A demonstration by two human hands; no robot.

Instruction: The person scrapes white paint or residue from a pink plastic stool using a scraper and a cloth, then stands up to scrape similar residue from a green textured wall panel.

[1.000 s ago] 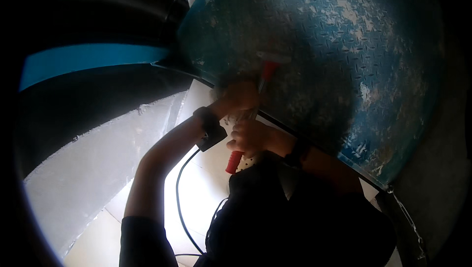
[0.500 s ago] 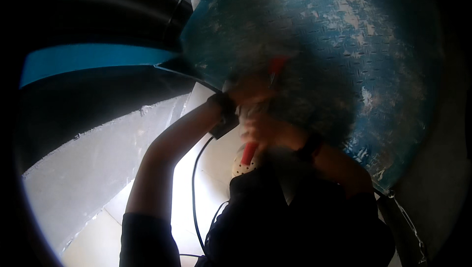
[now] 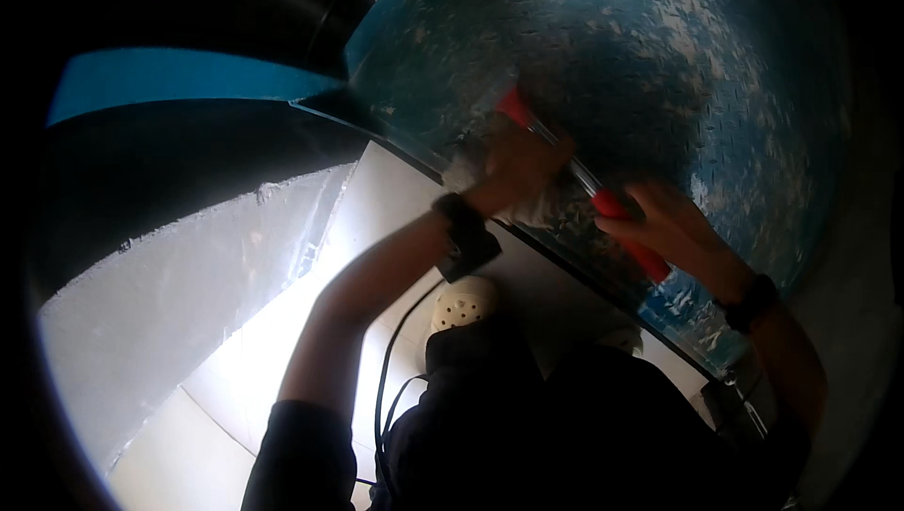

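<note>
From here the left hand looks wrapped round the shaft of the scraper, the right hand gripping its handle, and over that blue plate I'd favour a low angle and even pressure

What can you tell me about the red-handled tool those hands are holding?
The red-handled tool is long and straight, with a shiny, metal-looking shaft between a red grip and a flared red head. Beyond the head is a paler edge, too blurred to make out. It slants from upper left to lower right over the worn blue-green plate; whether its tip touches the plate is unclear. The left hand holds the shaft near the head, the right hand the grip.
</note>
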